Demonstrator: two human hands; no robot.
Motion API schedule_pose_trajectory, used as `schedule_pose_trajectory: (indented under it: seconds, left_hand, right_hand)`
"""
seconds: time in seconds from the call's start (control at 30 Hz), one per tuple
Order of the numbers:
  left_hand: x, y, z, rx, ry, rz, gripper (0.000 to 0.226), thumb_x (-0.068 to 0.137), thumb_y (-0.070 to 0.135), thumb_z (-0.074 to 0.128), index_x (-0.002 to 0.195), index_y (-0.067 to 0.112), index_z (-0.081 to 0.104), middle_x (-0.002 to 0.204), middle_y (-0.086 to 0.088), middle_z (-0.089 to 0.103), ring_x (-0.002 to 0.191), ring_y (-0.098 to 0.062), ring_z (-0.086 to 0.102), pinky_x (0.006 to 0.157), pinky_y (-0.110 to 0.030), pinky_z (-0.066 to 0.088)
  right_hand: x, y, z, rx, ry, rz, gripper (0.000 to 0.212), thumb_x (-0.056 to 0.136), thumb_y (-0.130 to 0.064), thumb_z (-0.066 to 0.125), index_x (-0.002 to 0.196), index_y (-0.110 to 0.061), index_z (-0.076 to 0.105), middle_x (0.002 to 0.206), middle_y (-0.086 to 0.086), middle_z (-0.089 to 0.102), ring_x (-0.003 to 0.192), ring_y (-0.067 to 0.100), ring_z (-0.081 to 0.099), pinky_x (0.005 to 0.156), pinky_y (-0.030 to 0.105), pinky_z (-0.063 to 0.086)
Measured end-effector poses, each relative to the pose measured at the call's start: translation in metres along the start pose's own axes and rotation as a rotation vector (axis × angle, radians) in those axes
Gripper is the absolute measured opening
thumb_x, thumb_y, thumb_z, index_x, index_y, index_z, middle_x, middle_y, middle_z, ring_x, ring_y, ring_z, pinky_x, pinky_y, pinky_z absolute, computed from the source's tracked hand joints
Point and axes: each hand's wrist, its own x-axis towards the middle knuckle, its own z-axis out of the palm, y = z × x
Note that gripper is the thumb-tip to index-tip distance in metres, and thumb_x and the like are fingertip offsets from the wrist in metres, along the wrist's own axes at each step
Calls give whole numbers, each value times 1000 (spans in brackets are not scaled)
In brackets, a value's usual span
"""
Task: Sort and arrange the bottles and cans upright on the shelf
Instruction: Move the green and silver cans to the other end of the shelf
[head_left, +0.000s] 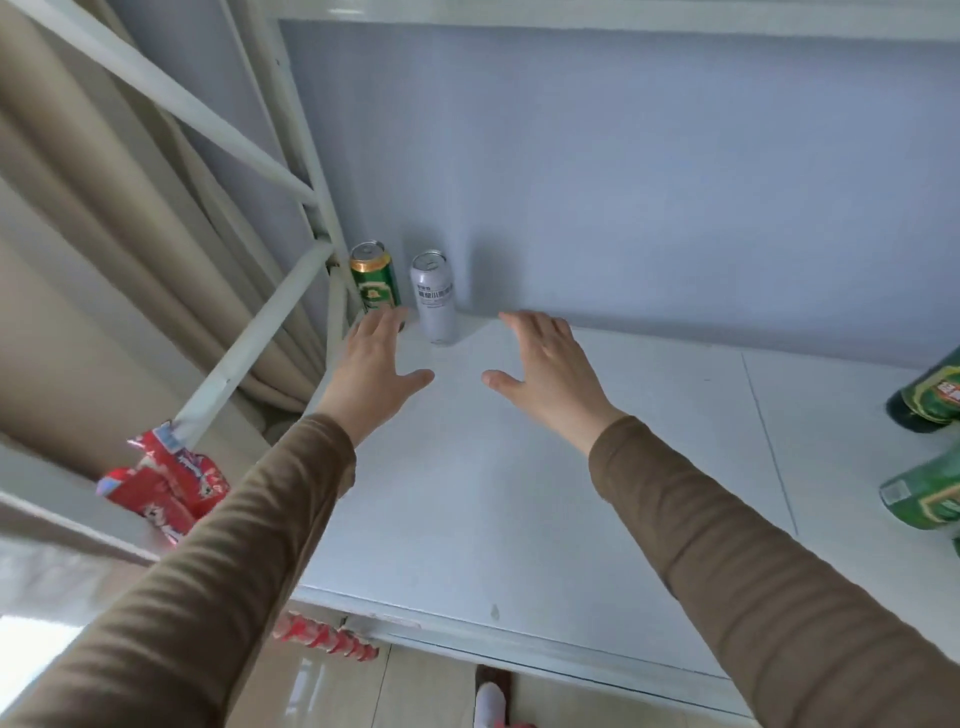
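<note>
Now, left to right:
Red packets (166, 483): lower left, off the shelf.
Green can (375, 278): upright, back left corner of the shelf (519, 493).
Left hand (371, 369): fingers straight and spread, holding nothing, tips just in front of the green can.
Silver can (435, 296): upright, just beside the green one.
Right hand (545, 369): open, empty, near the silver can.
Green bottles (930, 447): right edge, lying tilted, not yet stood up.
Risk: likely a fingertip nudge toppling either can; bottles may roll off.

Green can (375, 280), silver can (435, 299) (barcode-printed), white shelf (519, 493).
</note>
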Motion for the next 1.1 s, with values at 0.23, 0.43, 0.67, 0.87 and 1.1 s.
schedule_pose_trajectory:
  seconds: [0.23, 0.43, 0.67, 0.87, 1.1]
  left_hand:
    - [82, -38, -11, -15, 7, -105, 86, 79, 34, 79, 150, 26, 32, 145, -5, 43, 131, -29, 41, 110, -45, 36]
    - [140, -65, -12, -49, 14, -158, 89, 79, 21, 81, 152, 21, 29, 153, -7, 35, 138, -30, 36, 110, -41, 34]
    - [190, -92, 7, -161, -45, -246, 105, 74, 19, 86, 154, 26, 18, 148, -8, 44, 131, -31, 48, 107, -47, 45]
    - [197, -112, 34, -482, 33, -303, 96, 69, 17, 90, 145, 19, 32, 132, -3, 53, 120, -23, 55, 97, -33, 47]
    - [198, -127, 54, -752, 12, -331, 74, 64, 15, 93, 124, 18, 50, 122, -4, 65, 111, -21, 63, 99, -42, 52]
  right_hand:
    - [103, -3, 39, 96, -54, -7, 86, 86, -40, 74, 154, -11, 29, 149, 12, 40, 131, 36, 37, 106, 39, 34]
    - [169, -8, 70, 141, -104, 6, 94, 84, -38, 76, 157, -15, 22, 157, 12, 30, 133, 39, 37, 108, 42, 35]
    - [206, -11, 97, 401, -122, 170, 112, 77, -33, 85, 160, -18, 10, 154, 13, 37, 135, 34, 43, 108, 40, 39]
    - [204, -10, 127, 663, -33, 298, 104, 72, -30, 89, 152, -23, 22, 138, 2, 56, 119, 24, 58, 102, 39, 47]
    - [203, -6, 141, 855, 15, 358, 77, 67, -25, 93, 126, -20, 44, 116, -5, 64, 104, 15, 62, 81, 20, 46]
